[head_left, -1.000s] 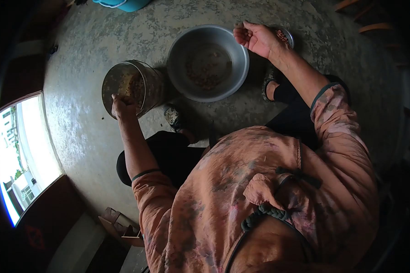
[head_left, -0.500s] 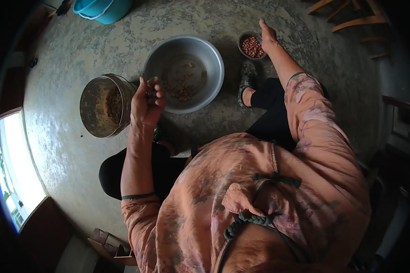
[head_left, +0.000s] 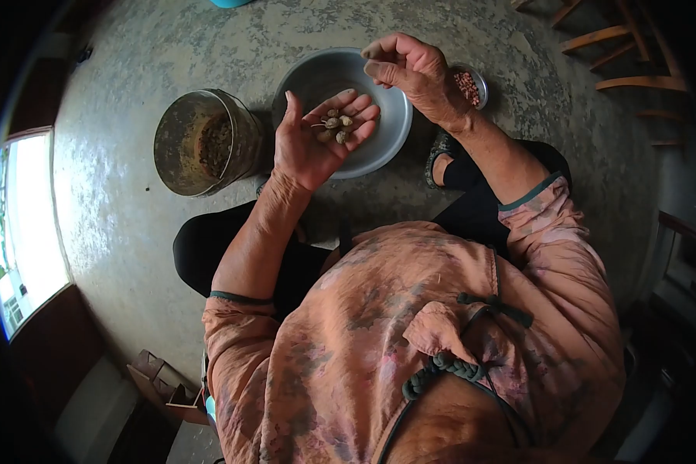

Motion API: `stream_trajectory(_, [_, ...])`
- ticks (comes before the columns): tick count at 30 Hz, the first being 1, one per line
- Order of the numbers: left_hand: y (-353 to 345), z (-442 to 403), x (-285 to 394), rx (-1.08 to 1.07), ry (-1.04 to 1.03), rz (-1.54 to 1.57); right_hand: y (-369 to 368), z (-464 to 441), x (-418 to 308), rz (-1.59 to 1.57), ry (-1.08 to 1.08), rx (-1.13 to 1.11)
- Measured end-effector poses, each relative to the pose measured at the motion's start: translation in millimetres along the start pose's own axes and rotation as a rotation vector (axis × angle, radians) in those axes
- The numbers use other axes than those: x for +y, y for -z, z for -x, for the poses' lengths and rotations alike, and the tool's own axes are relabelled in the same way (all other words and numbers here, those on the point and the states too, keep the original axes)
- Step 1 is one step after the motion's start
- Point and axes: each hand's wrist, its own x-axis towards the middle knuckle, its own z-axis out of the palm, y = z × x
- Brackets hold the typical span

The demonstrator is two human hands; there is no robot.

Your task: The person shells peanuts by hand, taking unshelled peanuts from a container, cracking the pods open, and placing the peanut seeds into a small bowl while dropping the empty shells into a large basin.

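Palm up, my left hand [head_left: 313, 147] holds several unshelled peanuts [head_left: 334, 124] in its slightly cupped palm, above the near left part of a wide metal basin [head_left: 394, 143]. My right hand [head_left: 417, 77] hangs over the basin's right rim with its fingers bent. Thumb and forefinger are a little apart, and I see nothing between them. Just right of that hand stands a small metal bowl [head_left: 483, 90] of reddish shelled peanuts [head_left: 465, 85], partly covered by the hand. The basin's contents are mostly hidden behind my hands.
Left of the basin a worn metal bucket [head_left: 179, 147] holds a brownish heap that looks like peanuts or shells. A shoe [head_left: 438, 151] is close to the bowl. Wooden chair legs [head_left: 595, 37] stand at the upper right, and a blue bucket's edge [head_left: 230, 3] shows at the top.
My right hand has moved left from the bowl of shelled peanuts to the basin's rim. My left hand has shifted right over the basin and uncurled, exposing the peanuts in its palm.
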Motion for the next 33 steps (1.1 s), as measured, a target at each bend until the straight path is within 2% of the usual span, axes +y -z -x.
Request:
stream_trajectory(3, [-1,-2,1,0.062,-0.022,-0.011,-9,3,-2,0.096,0.071,-0.088])
stream_trajectory(4, [2,-2,1,0.083,-0.027,-0.017,-11,7,-11,0.024,-0.048,-0.16])
stream_trajectory(7, [5,-2,3,0.11,-0.03,-0.043,-14,9,-1,0.424,0.213,-0.222])
stream_trajectory(11, [19,-4,5,-0.042,0.019,-0.047,-20,14,8,0.522,0.211,-0.228])
stream_trajectory(14, [8,-4,1,0.074,0.003,-0.101,-22,16,8,0.67,0.238,-0.245])
stream_trajectory(17, [10,-5,2,0.05,0.012,-0.111,-19,14,10,0.649,0.26,-0.249])
stream_trajectory(20, [7,-5,5,0.179,-0.001,-0.294,-13,11,2,0.585,0.243,-0.211])
stream_trajectory(24, [7,-2,4,0.216,0.02,-0.481,-11,12,-2,0.547,0.23,-0.189])
stream_trajectory(26, [13,-3,4,0.159,0.006,-0.55,-11,11,0,0.57,0.29,-0.222])
stream_trajectory(29, [17,-3,5,0.101,-0.018,-0.572,-13,13,-1,0.47,0.247,-0.2])
stream_trajectory(32, [15,-3,5,0.072,-0.07,-0.519,-20,15,4,-0.059,-0.104,-0.058])
stream_trajectory(33, [15,-3,4,0.065,-0.092,-0.494,-19,15,3,-0.107,-0.143,-0.101])
